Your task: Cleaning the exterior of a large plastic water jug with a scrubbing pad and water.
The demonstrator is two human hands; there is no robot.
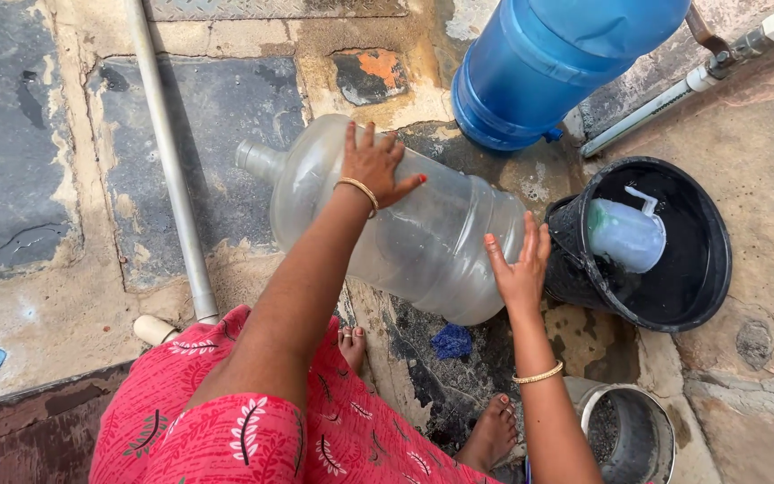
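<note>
From the head camera, the big clear bottle [396, 229] lies on its side on the wet floor [217, 116], left hand [374, 166] spread flat on top, right hand [520, 269] open against its base, beside the black bucket [700, 269], perhaps holding water; steady, even pressing keeps it from rolling.

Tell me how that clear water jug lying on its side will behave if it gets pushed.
The clear jug would probably roll easily, since it lies on its round side. It looks empty, so likely light for its size. The left hand and right hand rest flat on it; the wet ground suggests it may be slippery.
</note>
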